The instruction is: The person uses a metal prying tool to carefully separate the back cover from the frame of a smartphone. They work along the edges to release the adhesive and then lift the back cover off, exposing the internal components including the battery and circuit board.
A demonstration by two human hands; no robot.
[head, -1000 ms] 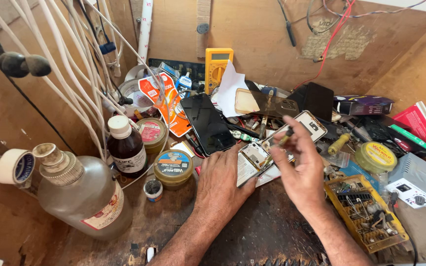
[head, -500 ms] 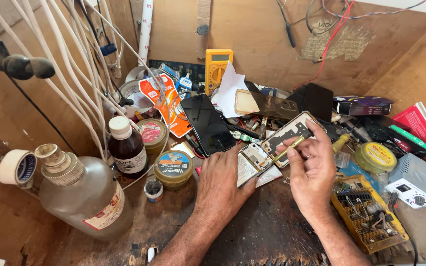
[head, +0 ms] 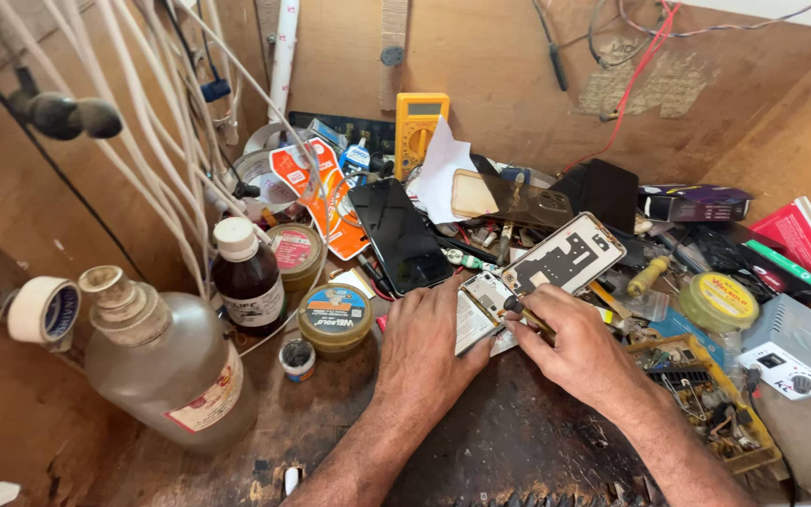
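My left hand (head: 427, 340) lies flat on the bench and presses down on an opened phone body (head: 481, 305) with its back removed. My right hand (head: 579, 349) grips a small screwdriver (head: 529, 314), its tip resting on the phone's white inner frame. A detached phone frame with exposed circuit parts (head: 567, 255) leans just behind my right hand. A black phone screen (head: 401, 235) lies face up to the left of it.
A large cloudy plastic bottle (head: 166, 361), a dark brown bottle (head: 248, 277) and round tins (head: 334, 319) stand at left. A yellow multimeter (head: 420, 122) leans on the back wall. A tray of small parts (head: 706, 404), a yellow tin (head: 718, 300) and a grey box (head: 790, 343) crowd the right.
My right hand has come down from above the leaning phone frame and brought the screwdriver tip onto the opened phone. My left hand has stayed on the phone.
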